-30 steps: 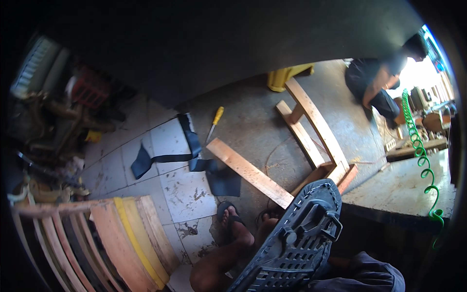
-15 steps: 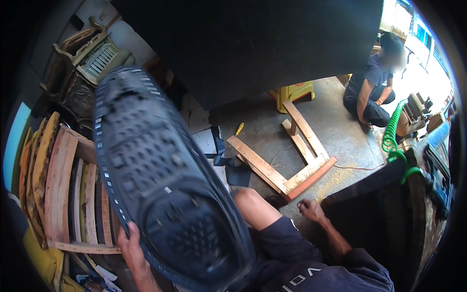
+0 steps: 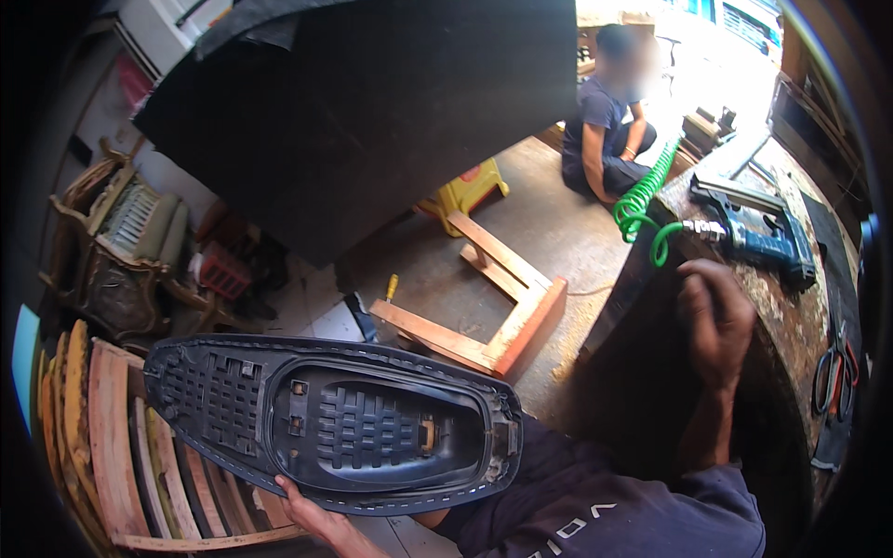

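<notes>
A black motorcycle seat (image 3: 372,428) lies across my lap with its plastic underside up. Staples run along its folded cover edge. My left hand (image 3: 312,513) grips the seat's near edge, the fingertips over the rim and the rest of the grip partly hidden beneath. My right hand (image 3: 718,321) is raised above the dark side of the workbench, its fingers loosely bent and apart, with nothing visible in it. Just beyond it a blue-and-black staple gun (image 3: 767,240) lies on the bench, joined to a green coiled air hose (image 3: 642,197).
Scissors (image 3: 828,377) lie on the workbench (image 3: 791,325) at right. A wooden frame (image 3: 521,339) stands on the floor ahead, near a yellow-handled screwdriver (image 3: 392,286) and a yellow stool (image 3: 465,197). Another person (image 3: 605,130) squats beyond. Wooden slats (image 3: 116,437) stand at left; a large black sheet (image 3: 363,112) hangs above.
The seat has swung from upright to lying sideways, held by my left hand. My right hand has risen from near the floor toward the staple gun. The view has turned right.
</notes>
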Demonstrator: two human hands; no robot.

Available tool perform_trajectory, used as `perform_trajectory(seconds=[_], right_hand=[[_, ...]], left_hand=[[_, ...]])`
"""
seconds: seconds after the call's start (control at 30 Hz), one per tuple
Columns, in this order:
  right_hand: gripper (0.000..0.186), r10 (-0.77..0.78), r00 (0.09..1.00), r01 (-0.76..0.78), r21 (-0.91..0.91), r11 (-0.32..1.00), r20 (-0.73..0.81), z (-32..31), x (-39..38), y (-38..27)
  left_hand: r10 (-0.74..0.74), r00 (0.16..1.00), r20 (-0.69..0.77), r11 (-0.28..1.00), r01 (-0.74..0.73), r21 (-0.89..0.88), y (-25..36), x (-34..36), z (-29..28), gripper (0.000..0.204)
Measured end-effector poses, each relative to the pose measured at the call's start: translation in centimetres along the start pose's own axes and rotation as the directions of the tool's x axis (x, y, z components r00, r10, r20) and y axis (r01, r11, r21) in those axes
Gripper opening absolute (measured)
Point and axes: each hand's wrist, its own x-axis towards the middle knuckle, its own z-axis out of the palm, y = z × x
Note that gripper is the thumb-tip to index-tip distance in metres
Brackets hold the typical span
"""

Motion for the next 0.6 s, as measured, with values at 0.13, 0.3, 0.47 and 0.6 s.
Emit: perform_trajectory(seconds=[0.13,0.3,0.47,0.6], right_hand=[[0.032,-0.016,0.978,-0.084,-0.466,0.881,-0.206,-4.9,4.7,-1.1],[0.068,0.33,0.912,-0.349,-0.884,0.311,-0.244,-7.6,7.9,0.4],[0.077,0.438,0.874,-0.344,-0.904,0.252,-0.211,-7.5,8.8,-0.4],[0.08,0.575,0.784,-0.464,-0.837,0.29,-0.235,-6.4,9.3,-1.4]], left_hand=[[-0.031,0.999,-0.042,0.987,0.037,0.156,-3.5,0.5,-0.7,0.058],[-0.093,0.984,-0.153,0.967,0.126,0.223,-4.2,1.0,-1.6,0.062],[-0.123,0.982,-0.141,0.968,0.15,0.2,-4.3,1.2,-1.4,0.069],[-0.095,0.98,-0.175,0.942,0.145,0.302,-5.2,1.5,-1.7,0.072]])
